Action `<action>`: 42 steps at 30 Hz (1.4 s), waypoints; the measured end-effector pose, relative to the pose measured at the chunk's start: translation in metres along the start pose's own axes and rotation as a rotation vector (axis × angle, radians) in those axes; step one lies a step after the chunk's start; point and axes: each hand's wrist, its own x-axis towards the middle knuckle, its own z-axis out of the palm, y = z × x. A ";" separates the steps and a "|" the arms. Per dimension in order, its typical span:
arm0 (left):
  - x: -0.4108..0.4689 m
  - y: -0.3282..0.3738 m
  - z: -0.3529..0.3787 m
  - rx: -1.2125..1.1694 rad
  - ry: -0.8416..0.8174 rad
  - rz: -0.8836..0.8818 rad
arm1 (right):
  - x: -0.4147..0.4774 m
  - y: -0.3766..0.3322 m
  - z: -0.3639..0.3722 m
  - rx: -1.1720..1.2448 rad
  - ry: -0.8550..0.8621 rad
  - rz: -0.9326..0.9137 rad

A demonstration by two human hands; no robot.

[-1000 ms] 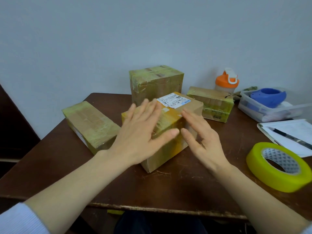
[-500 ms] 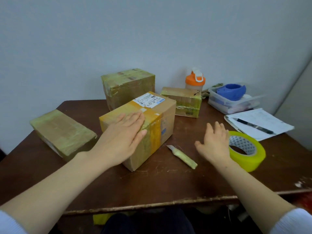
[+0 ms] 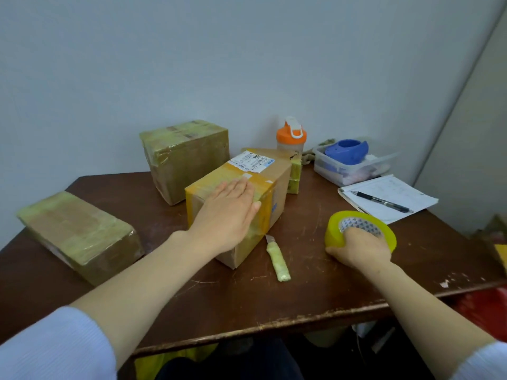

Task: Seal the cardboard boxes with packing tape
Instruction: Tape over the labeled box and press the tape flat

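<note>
Cardboard box [image 3: 278,187] with a blurred white label [image 3: 251,161] lies under the flat left hand [image 3: 227,215]; right hand [image 3: 359,246] grips tape roll [image 3: 335,229].

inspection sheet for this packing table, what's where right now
surface: brown table, scratched, front edge chipped
job's things: labelled box in the middle; tape roll to its right; taped left box, back box, small box
clutter: knife beside labelled box; bottle, tub, notepad with pen on it
grips: left hand flat on labelled box; right hand holds tape roll
cables: nothing seen
surroundings: plain wall; red item below table's right edge
</note>
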 end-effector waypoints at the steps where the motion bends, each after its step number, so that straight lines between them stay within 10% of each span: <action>1: 0.000 -0.006 -0.001 -0.004 -0.032 -0.008 | -0.001 0.001 -0.001 0.026 0.015 -0.017; 7: 0.002 -0.012 -0.007 -0.010 -0.137 -0.017 | -0.012 -0.004 -0.029 0.623 0.063 -0.188; 14: 0.007 0.035 -0.039 -0.642 0.184 0.014 | -0.042 -0.030 -0.056 0.969 -0.044 -0.492; 35: 0.012 0.053 -0.042 -0.588 0.420 0.109 | -0.052 -0.046 -0.072 1.149 -0.112 -0.449; 42: 0.041 0.036 -0.071 -0.527 0.427 -0.102 | -0.056 -0.033 -0.089 1.299 -0.307 -0.591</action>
